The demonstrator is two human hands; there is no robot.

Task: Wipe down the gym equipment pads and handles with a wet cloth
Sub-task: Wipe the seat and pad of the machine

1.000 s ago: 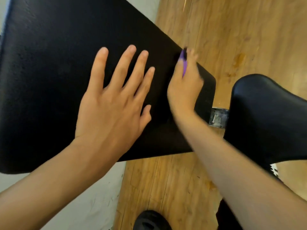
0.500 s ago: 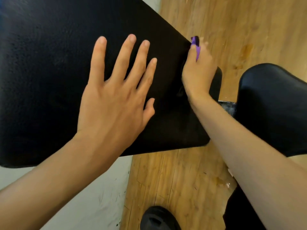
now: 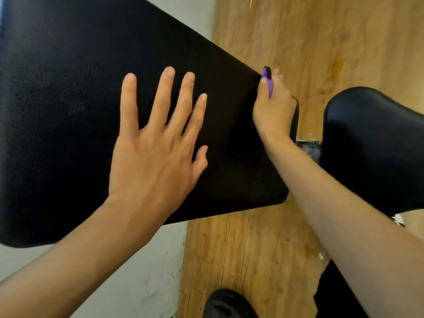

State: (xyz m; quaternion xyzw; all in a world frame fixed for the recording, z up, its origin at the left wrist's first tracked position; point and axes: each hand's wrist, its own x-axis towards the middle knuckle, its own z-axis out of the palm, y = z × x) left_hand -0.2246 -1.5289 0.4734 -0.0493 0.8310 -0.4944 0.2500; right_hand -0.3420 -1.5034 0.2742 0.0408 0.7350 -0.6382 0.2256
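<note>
A large black padded bench back (image 3: 68, 99) fills the left and centre of the head view. My left hand (image 3: 158, 143) lies flat on it with fingers spread. At the pad's right edge, my right hand (image 3: 274, 111) grips a purple cloth (image 3: 269, 82) and holds it against the edge. Only a thin strip of the cloth shows between the fingers. A second black seat pad (image 3: 371, 145) sits to the right, joined by a metal bracket (image 3: 308, 149).
Wooden floor (image 3: 309, 42) runs under and beyond the bench. A pale grey mat or floor patch (image 3: 142, 271) lies at lower left. A black shoe (image 3: 227, 304) shows at the bottom edge, and dark clothing (image 3: 330, 294) at lower right.
My right hand slid the purple cloth along the pad's right edge, further from me and then slightly back. My left hand stayed flat on the pad.
</note>
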